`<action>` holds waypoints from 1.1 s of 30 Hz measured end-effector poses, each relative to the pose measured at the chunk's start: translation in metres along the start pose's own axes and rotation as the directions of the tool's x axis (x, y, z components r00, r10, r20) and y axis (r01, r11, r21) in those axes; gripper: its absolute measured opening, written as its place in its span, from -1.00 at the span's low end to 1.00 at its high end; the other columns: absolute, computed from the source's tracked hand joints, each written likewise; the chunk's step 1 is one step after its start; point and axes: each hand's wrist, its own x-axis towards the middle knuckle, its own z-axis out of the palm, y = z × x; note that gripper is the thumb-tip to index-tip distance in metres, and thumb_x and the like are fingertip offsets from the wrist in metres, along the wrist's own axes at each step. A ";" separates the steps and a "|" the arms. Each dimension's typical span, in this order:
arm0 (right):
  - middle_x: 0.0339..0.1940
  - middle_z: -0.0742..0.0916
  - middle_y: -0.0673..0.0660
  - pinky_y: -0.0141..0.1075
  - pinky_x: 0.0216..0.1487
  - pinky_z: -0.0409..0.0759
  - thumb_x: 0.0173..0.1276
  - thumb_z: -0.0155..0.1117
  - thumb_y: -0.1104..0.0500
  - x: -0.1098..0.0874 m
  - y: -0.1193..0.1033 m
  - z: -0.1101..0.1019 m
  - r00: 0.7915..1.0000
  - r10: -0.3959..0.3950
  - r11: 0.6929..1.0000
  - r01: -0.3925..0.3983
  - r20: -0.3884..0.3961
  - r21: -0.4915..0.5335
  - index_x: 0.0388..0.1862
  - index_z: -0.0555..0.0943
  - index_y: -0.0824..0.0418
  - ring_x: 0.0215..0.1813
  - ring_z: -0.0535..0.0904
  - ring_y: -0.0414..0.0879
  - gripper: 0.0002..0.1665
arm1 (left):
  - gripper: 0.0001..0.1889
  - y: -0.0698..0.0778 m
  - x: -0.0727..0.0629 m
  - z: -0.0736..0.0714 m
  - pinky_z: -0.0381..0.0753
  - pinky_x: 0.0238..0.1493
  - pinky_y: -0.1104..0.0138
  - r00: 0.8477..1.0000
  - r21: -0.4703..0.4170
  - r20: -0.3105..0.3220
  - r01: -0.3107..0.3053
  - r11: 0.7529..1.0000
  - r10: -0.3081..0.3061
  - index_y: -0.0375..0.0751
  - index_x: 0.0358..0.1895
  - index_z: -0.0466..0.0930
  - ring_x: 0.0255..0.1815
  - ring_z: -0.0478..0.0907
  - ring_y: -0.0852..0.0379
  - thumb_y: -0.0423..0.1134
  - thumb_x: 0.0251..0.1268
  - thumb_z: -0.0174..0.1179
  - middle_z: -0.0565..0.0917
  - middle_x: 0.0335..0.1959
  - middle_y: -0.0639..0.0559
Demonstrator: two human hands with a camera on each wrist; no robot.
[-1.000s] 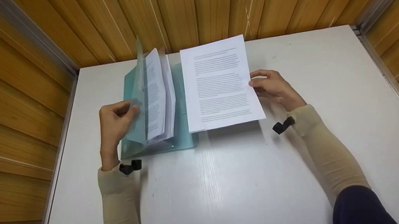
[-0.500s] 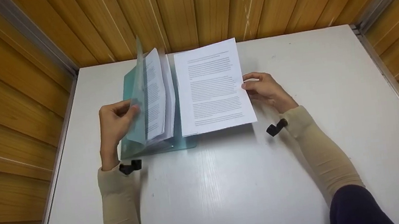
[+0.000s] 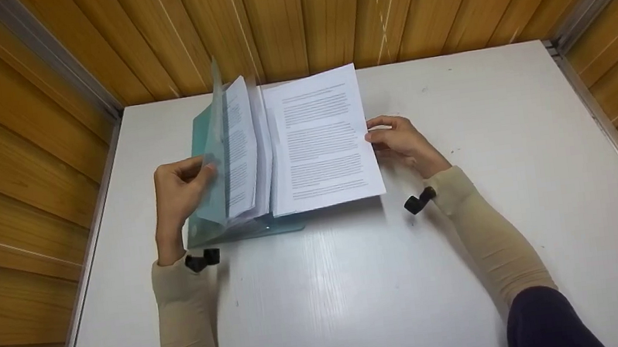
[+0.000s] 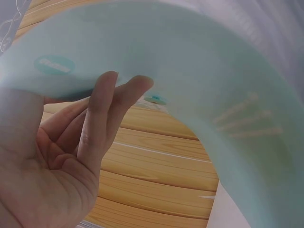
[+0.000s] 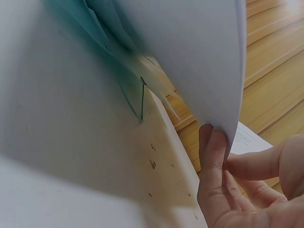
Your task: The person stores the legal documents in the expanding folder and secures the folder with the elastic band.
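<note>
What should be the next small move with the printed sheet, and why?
Probably slide the printed sheet a little further left into the folder. The right hand pinches its right edge, its left edge already overlaps the pages, and the left hand holds the cover open.

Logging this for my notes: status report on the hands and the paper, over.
Left hand holds folder leaves open. Right hand pinches printed sheet by its right edge, left edge at the folder's fold. Nothing blocking on the table.
</note>
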 end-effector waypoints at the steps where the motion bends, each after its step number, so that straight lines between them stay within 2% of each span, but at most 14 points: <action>1: -0.16 0.84 0.05 -0.29 -0.15 0.74 0.53 0.29 0.33 0.000 0.000 0.002 1.000 0.000 1.000 0.000 0.002 -0.001 0.26 0.62 0.24 -0.18 0.79 -0.12 -0.64 | -0.78 0.000 0.000 0.000 0.63 -0.33 0.52 1.000 0.000 0.001 -0.002 1.000 0.002 -0.39 0.00 0.83 -0.37 0.72 0.35 -0.44 0.33 0.38 0.84 -0.16 -0.30; 13: -0.23 0.85 0.01 -0.35 -0.24 0.69 0.52 0.30 0.34 0.003 -0.001 0.022 1.000 -0.016 1.000 0.016 0.013 0.002 0.29 0.62 0.29 -0.26 0.78 -0.16 -0.61 | -0.78 0.001 0.001 0.002 0.67 -0.33 0.50 1.000 -0.016 0.011 -0.002 1.000 0.002 -0.38 -0.01 0.84 -0.36 0.74 0.31 -0.44 0.32 0.39 0.85 -0.20 -0.28; 25: -0.10 0.85 0.12 -0.29 -0.20 0.73 0.53 0.30 0.32 0.008 -0.011 0.029 1.000 0.014 1.000 -0.014 -0.002 0.025 0.29 0.63 0.22 -0.21 0.79 -0.11 -0.61 | -0.78 0.001 0.002 0.002 0.68 -0.32 0.49 1.000 -0.037 0.013 -0.012 0.999 0.013 -0.37 -0.02 0.85 -0.34 0.76 0.30 -0.46 0.29 0.38 0.85 -0.20 -0.28; 33: -0.11 0.85 0.15 -0.28 -0.21 0.73 0.52 0.32 0.32 0.013 -0.008 0.034 1.000 0.021 1.000 -0.021 -0.002 0.023 0.26 0.65 0.22 -0.22 0.78 -0.10 -0.63 | -0.76 0.000 -0.001 0.002 0.65 -0.32 0.52 1.000 -0.003 0.016 0.008 1.000 -0.008 -0.37 0.01 0.84 -0.35 0.72 0.29 -0.45 0.31 0.39 0.85 -0.15 -0.28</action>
